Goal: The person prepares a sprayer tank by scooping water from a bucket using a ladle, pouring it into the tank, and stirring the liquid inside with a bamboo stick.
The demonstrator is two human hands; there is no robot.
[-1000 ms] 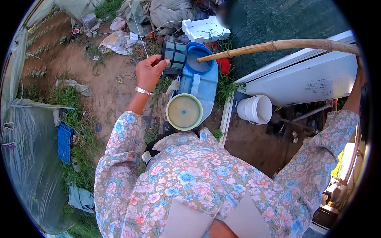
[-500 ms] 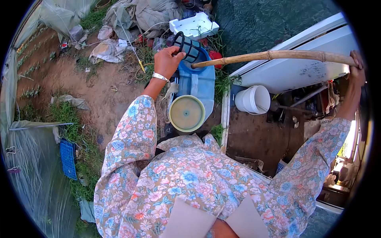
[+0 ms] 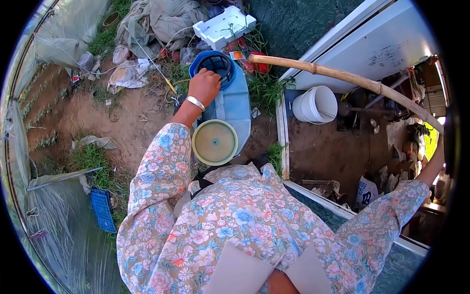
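Observation:
My left hand [image 3: 205,88] grips the near rim of a black strainer basket [image 3: 223,66]. The basket sits in the round mouth of a blue plastic tank [image 3: 235,108], its mesh partly hidden by my fingers. A pale yellow round lid [image 3: 215,142] lies on the tank's near end. My right hand [image 3: 440,142], mostly lost in the dark edge of the view, holds the far right end of a bent bamboo pole [image 3: 342,76]. The pole's other tip is in the air, right of the tank's mouth and apart from it.
A white foam tray [image 3: 225,27] and crumpled sheeting [image 3: 169,22] lie beyond the tank. At the right, a white bucket [image 3: 316,104] stands inside a doorway beside a white door panel [image 3: 377,46]. A blue crate [image 3: 103,209] and plastic sheeting [image 3: 68,230] are at the left.
My left hand has lowered the strainer basket into the tank's mouth. The bamboo pole's tip has come out of the mouth and shifted right, while my right hand has moved down.

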